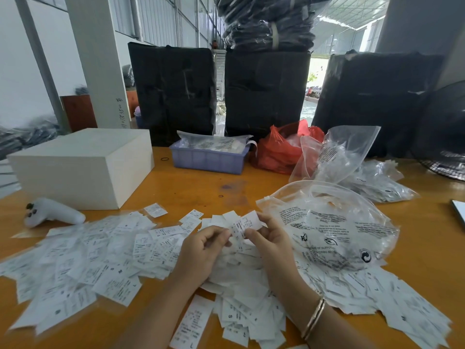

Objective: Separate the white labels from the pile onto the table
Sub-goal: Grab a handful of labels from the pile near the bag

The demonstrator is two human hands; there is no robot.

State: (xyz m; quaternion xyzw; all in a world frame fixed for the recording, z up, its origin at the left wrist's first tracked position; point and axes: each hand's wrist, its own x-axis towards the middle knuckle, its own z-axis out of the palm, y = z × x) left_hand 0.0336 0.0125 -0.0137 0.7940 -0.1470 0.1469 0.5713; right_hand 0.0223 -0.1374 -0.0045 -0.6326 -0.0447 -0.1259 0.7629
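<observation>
Seen from the head camera, both hands are meeting at the centre of the frame: the left hand (pixel 201 250) and the right hand (pixel 270 244) are each pinching the same small bunch of white labels (pixel 242 224) between thumb and fingertips, holding it just above the pile (pixel 241 278) that is spreading below the wrists. A far wider spread of labels (pixel 83 258) is lying flat across the lower left of the frame, reaching nearly to the bottom edge, and another drift (pixel 392 298) is running toward the lower right corner. They are too many and too overlapped to count. The orange table (pixel 196 187) is showing one bare stretch in the middle of the frame, between the labels and the things at the back. One white box (pixel 83 165) is sitting at left, with one white handheld device (pixel 50 212) lying just in front of it, touching the label spread. One lilac tray (pixel 208 157) is standing at the far edge, one red bag (pixel 279 149) beside it. I am counting three clear plastic bags (pixel 334 222) crowding the right side, the nearest one touching the right hand's side of the pile. Three black bundles (pixel 266 91) are standing upright behind the table. A bracelet (pixel 314 318) is circling the right wrist.
</observation>
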